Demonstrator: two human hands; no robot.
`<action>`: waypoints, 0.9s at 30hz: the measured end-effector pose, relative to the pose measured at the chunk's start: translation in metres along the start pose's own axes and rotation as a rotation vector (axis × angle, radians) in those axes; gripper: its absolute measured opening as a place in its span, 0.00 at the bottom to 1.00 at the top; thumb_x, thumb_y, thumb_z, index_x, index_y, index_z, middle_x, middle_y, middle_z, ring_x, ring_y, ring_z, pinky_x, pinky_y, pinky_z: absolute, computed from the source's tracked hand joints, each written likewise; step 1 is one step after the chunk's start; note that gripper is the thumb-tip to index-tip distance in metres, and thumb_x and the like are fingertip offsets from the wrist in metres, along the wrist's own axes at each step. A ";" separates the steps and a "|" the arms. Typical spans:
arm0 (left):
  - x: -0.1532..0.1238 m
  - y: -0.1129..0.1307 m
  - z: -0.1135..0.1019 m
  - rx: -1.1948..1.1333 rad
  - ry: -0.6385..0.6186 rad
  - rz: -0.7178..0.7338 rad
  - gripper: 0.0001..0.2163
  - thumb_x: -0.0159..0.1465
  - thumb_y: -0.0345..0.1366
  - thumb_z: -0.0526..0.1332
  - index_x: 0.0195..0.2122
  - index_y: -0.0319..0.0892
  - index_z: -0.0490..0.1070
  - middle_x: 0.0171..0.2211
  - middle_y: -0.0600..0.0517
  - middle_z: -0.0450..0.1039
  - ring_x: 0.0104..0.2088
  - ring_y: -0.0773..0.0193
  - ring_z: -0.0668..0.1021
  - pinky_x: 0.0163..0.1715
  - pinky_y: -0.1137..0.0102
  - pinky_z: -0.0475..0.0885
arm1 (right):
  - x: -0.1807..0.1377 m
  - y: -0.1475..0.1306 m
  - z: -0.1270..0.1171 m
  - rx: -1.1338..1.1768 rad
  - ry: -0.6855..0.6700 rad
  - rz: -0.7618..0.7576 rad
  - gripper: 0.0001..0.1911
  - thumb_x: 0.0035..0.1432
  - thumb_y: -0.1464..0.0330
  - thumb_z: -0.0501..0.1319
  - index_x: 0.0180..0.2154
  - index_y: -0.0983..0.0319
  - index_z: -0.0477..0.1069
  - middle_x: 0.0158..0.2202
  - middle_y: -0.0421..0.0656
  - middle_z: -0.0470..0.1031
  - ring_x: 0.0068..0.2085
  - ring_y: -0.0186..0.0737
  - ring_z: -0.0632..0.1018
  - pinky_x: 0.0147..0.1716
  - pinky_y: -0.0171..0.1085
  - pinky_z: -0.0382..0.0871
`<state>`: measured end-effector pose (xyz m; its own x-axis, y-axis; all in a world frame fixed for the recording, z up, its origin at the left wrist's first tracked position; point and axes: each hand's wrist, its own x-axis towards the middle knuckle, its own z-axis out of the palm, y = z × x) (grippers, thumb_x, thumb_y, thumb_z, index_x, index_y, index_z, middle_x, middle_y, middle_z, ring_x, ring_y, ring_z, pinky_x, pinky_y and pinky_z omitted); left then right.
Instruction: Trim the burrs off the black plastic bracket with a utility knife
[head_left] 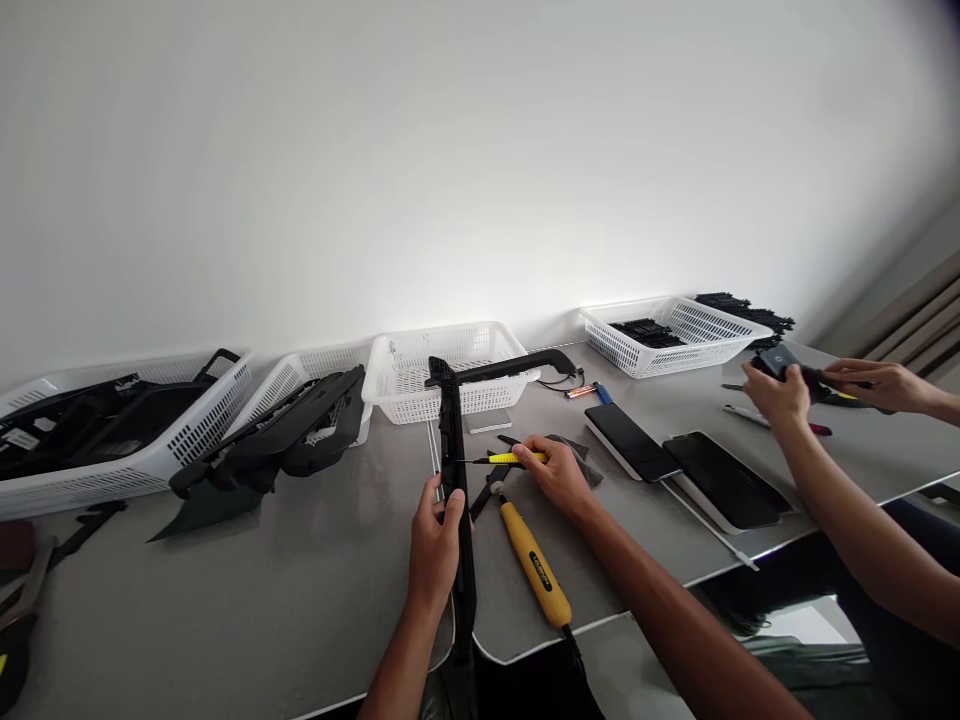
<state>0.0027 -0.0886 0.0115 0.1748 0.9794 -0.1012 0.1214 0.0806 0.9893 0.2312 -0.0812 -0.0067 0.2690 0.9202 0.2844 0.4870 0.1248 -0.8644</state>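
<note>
My left hand is wrapped around a long black plastic trim piece, which stands almost upright before me with one arm reaching right at the top. My right hand grips a slim yellow-handled tool, possibly a craft knife. Its thin dark tip points left and meets or nearly meets the side of the trim; contact is hard to tell. Beneath my right hand lie a grey cloth and a yellow corded rotary tool with a small round head.
White baskets with black plastic parts stand at left; another white basket is behind the trim. Two dark phones lie right of me. A further basket holds small black pieces. At right, a co-worker's hands hold a dark block.
</note>
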 end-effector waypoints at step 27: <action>0.004 -0.003 -0.002 -0.150 -0.066 0.031 0.19 0.66 0.52 0.60 0.49 0.43 0.70 0.26 0.54 0.77 0.25 0.63 0.75 0.26 0.71 0.69 | -0.003 -0.002 0.006 0.047 -0.015 -0.028 0.28 0.67 0.45 0.58 0.32 0.62 0.76 0.26 0.39 0.70 0.28 0.35 0.65 0.27 0.35 0.56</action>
<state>0.0009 -0.0846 0.0083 0.2407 0.9679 -0.0720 -0.0319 0.0820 0.9961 0.2245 -0.0818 -0.0080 0.2432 0.9216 0.3026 0.4545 0.1673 -0.8749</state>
